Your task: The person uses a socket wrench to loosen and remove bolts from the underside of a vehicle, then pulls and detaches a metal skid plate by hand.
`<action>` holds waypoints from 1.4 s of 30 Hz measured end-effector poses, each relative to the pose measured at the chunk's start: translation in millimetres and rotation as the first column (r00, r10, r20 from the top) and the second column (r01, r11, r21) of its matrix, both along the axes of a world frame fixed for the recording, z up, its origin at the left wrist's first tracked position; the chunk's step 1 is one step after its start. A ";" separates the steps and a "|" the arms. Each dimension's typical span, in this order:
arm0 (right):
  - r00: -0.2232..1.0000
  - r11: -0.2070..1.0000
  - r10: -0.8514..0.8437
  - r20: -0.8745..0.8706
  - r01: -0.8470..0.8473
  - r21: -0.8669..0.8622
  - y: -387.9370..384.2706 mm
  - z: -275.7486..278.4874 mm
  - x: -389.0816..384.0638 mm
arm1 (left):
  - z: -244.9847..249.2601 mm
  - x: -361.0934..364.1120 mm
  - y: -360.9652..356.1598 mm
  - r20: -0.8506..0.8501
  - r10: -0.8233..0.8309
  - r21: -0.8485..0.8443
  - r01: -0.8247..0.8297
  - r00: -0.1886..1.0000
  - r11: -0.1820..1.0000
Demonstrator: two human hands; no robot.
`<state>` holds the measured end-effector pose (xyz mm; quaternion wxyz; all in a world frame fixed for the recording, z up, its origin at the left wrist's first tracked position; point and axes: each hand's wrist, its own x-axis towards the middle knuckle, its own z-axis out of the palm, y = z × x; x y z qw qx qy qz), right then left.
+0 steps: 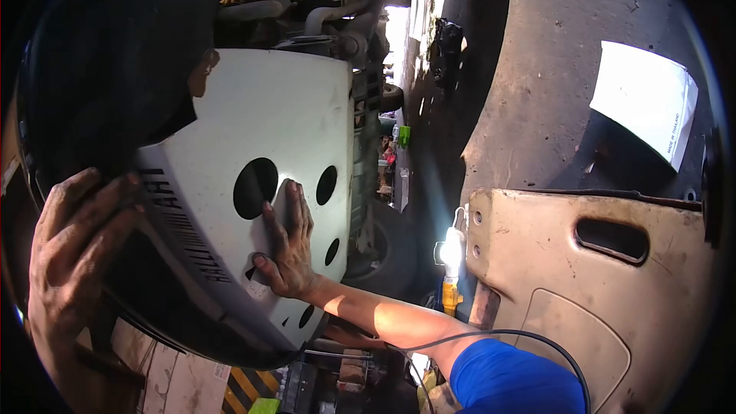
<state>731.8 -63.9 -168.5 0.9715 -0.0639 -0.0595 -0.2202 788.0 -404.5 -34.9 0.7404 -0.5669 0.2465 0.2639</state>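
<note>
A white panel with several dark holes and lettering along its left edge fills the middle of the view. My right hand lies on the panel with its fingers spread, between the large hole and the smaller ones. At the left, my left hand touches the glossy black part beside the panel, its fingers apart and slightly bent. Neither hand has anything in its grasp.
A lit work lamp with a yellow handle stands right of the panel. A beige panel is at the lower right, below a white sheet. A black cable crosses my right arm. Vehicle pipes show above.
</note>
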 end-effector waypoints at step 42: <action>1.000 1.000 0.023 0.000 -0.023 0.010 -4.3 -2.3 0.6 | 22.6 -26.6 10.1 0.063 -0.228 0.250 0.206 0.972 0.946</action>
